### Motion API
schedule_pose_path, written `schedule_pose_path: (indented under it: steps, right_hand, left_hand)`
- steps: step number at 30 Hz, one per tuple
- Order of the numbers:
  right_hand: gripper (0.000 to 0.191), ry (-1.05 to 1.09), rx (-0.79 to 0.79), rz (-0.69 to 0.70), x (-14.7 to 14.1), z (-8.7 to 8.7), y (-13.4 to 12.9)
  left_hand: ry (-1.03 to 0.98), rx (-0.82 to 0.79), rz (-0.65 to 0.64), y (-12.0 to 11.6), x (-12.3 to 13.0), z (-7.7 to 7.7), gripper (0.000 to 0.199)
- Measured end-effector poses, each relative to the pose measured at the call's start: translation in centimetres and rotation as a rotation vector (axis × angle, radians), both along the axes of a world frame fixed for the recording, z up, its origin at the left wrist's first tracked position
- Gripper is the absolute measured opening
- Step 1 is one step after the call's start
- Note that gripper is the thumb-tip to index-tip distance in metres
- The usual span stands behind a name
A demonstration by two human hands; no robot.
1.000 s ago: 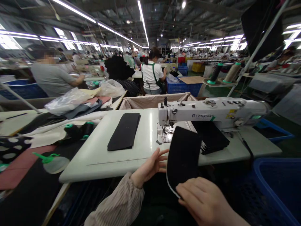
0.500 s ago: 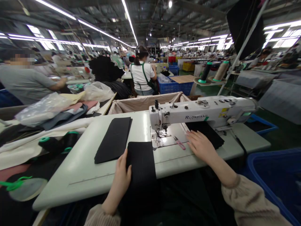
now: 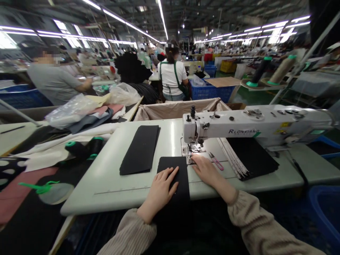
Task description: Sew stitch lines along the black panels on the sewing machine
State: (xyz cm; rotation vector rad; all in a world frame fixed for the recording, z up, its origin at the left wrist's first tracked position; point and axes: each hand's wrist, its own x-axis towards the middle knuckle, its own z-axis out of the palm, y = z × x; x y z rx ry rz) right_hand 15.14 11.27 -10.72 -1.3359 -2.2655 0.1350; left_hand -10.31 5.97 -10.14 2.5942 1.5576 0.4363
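The left hand is pressing open and flat on a black fabric strip; the right hand is resting open beside the presser foot, hiding the strip's corner; thread snips are lying just right of it.

Bare left hand and right hand, with a loose beige ribbed-knit left sleeve and right sleeve gathered into snug cuffs just behind each hand.

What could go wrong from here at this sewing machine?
Your right hand sits close to the needle, so fingertips could get pricked if the sewing machine runs. The black fabric strip hangs over the table edge and might drag askew under your left hand. The pink-handled thread snips nearby could get knocked.
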Motion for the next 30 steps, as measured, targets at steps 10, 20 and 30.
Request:
schedule_pose_path:
  steps: [10,20,30]
  right_hand:
    - [0.031,0.039,-0.002,-0.055,0.3,-1.2,1.4]
    - [0.041,0.031,-0.022,-0.065,0.4,-1.2,1.6]
    - [0.041,0.054,-0.038,-0.059,0.4,-1.2,1.7]
  left_hand:
    - [-0.013,-0.051,-0.18,5.1,2.5,0.7,0.057]
    - [-0.095,-0.102,-0.264,9.0,4.3,0.8,0.064]
    - [-0.099,-0.136,-0.251,8.8,4.3,0.9,0.069]
